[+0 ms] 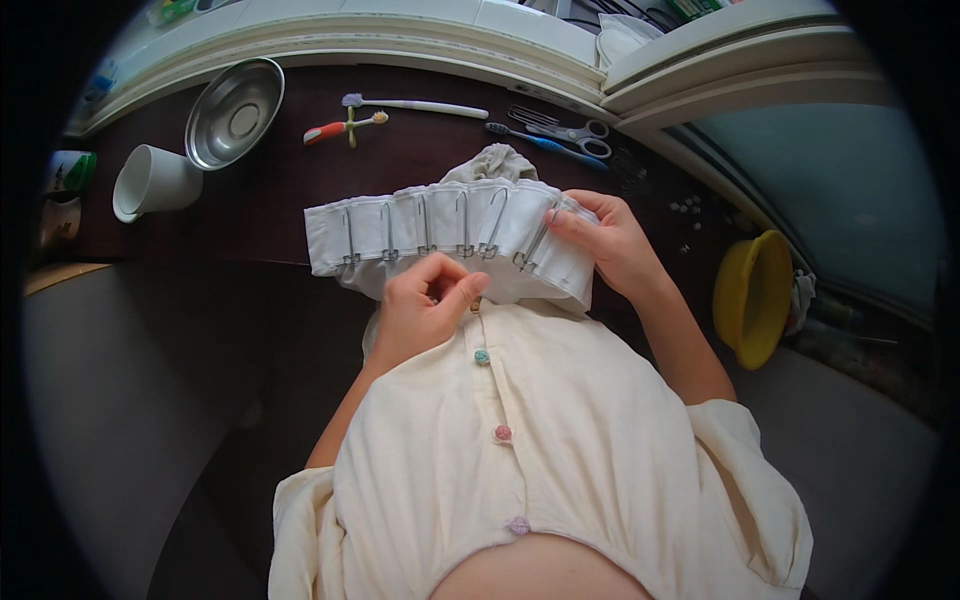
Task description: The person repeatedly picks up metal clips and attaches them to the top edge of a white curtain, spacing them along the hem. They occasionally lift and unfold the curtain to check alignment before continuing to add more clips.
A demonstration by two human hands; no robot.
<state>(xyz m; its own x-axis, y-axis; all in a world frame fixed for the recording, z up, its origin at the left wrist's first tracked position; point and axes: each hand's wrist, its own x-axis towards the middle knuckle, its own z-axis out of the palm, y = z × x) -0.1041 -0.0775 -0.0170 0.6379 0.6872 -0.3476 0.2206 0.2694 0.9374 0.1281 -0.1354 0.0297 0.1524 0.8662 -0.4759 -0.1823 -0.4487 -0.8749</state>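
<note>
A white curtain heading band (442,217) is spread before me, with pleated fabric gathered behind it. Several metal curtain hooks (424,223) stand in a row along the band, their curved ends towards its far edge. My right hand (615,244) grips the band's right end, thumb on the front near the rightmost hook. Just below the band's near edge is my left hand (427,304), its fingers curled and the thumb close to the index finger. Whether something small is inside that hand is hidden. Loose curtain cloth (491,163) bunches up beyond the band.
On the dark table (255,225) lie a white toothbrush (420,106), an orange-handled toothbrush (330,133), a blue toothbrush (551,145), scissors (577,135) and loose hooks (534,115). A white cup (161,180) and steel bowl (236,112) stand left, a yellow basin (752,300) right.
</note>
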